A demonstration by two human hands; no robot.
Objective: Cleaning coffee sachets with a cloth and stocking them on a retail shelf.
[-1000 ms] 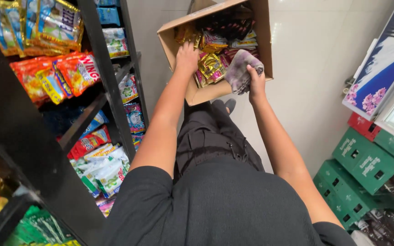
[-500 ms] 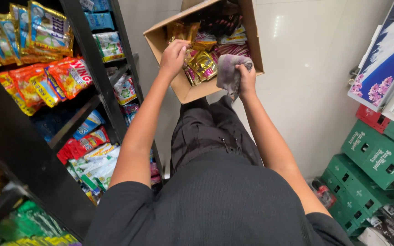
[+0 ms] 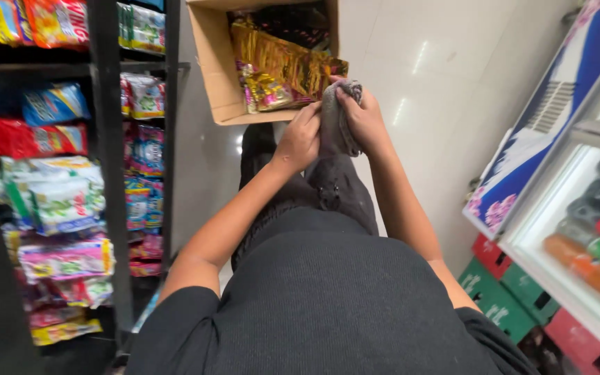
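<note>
Right hand (image 3: 364,119) was clenched round a crumpled grey cloth (image 3: 333,118), fingers wrapped over its top end, cloth hanging down from the fist. Left hand (image 3: 300,139) touched the cloth's left side, fingers (image 3: 308,114) curled against it; can't tell if they actually gripped it. Both hands sat just below the near edge of an open brown cardboard box (image 3: 210,62) on the pale tiled floor (image 3: 446,83), box packed with shiny gold and pink snack packets (image 3: 276,66). Black shelving rack (image 3: 105,139) with colourful snack bags stood on the left, glass-door drinks cooler (image 3: 585,208) on the right, green crates (image 3: 498,298) below it
</note>
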